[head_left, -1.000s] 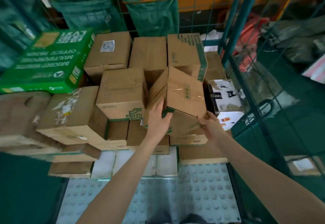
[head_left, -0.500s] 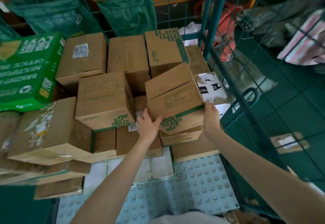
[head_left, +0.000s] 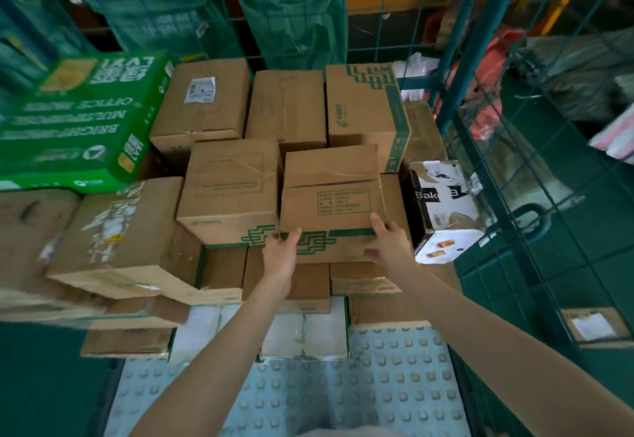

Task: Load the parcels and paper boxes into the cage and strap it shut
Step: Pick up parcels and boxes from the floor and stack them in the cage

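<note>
I am gripping the parcel box (head_left: 329, 203) with my left hand (head_left: 279, 258) and right hand (head_left: 389, 244), fingers clamped on its near lower edge; it is lying on the stacked cartons (head_left: 308, 284) inside the green cage (head_left: 461, 59).

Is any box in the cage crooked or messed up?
Yes. The black-and-white box on the right sits tilted beside the stack, with ragged tape on top. The brown box on the left is tilted too, with a scuffed, peeling label.
</note>
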